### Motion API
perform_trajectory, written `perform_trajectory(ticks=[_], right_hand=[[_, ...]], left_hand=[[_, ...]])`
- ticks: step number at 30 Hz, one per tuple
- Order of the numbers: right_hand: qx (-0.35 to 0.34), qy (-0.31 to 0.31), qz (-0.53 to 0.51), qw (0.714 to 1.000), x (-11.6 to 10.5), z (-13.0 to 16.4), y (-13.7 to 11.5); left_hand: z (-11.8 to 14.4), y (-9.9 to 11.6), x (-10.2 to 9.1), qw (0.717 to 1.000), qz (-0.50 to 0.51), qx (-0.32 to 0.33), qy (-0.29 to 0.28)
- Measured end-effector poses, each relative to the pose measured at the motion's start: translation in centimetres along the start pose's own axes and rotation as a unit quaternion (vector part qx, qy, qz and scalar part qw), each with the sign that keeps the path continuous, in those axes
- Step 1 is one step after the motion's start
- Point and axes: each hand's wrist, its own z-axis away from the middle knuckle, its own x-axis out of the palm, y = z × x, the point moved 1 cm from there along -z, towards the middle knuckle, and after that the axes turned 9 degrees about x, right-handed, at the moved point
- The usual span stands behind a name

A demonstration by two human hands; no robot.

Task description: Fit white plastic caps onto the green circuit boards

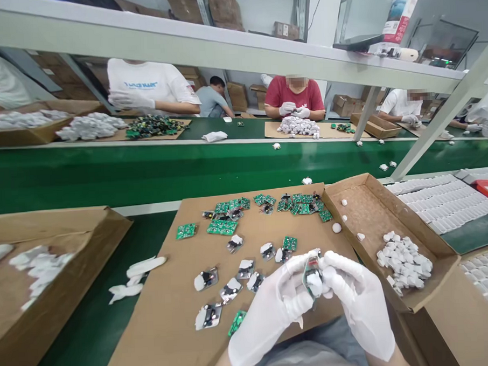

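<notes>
I'm pinching a small green circuit board (311,274) between both gloved hands, left hand (273,306) and right hand (360,302), fingertips closed around it so it's steady.

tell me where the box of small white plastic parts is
In the head view, the open cardboard box sits right of the right hand, beside the cardboard sheet.

A single head-worn camera looks forward and down from the wearer's own position, close above the left hand (273,306) and right hand (360,302), which meet low in the frame over a cardboard sheet (169,326) on the table. Beyond the hands the view faces across a green conveyor belt (146,171) to co-workers seated well apart on its far side, under a shelf beam (181,40).
</notes>
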Motion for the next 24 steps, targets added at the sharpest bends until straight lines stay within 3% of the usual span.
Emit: perform_trajectory(ticks=[3, 6, 10, 13, 17, 20, 24], right_hand=[[-0.03, -0.001, 0.014, 0.999, 0.6, 0.6, -0.6], [-0.103, 0.008, 0.077, 0.992, 0.6, 1.2, -0.9], [-0.196, 0.011, 0.222, 0.955, 0.0, 1.7, -1.0], [-0.224, 0.019, 0.273, 0.935, -0.5, 1.7, -1.0], [-0.299, 0.054, 0.315, 0.899, -0.5, 1.1, -1.5], [-0.374, 0.02, 0.354, 0.857, 0.2, 0.8, -2.4], [-0.388, -0.065, 0.365, 0.844, 0.3, 0.9, -2.9]], left_hand=[[0.3, -0.1, -0.2, 1.0, 0.024, 0.004, 0.009], [0.7, -0.3, -0.5, 0.999, 0.035, -0.005, 0.027], [0.9, -0.6, -0.7, 0.998, 0.036, 0.008, 0.047], [0.9, -0.9, -0.9, 0.996, 0.049, 0.011, 0.079], [1.0, -1.0, -1.0, 0.996, 0.075, -0.01, 0.041], [1.1, -0.8, -0.6, 0.996, 0.088, 0.001, 0.034], [1.1, -0.8, 0.0, 0.994, 0.094, 0.016, 0.055]])
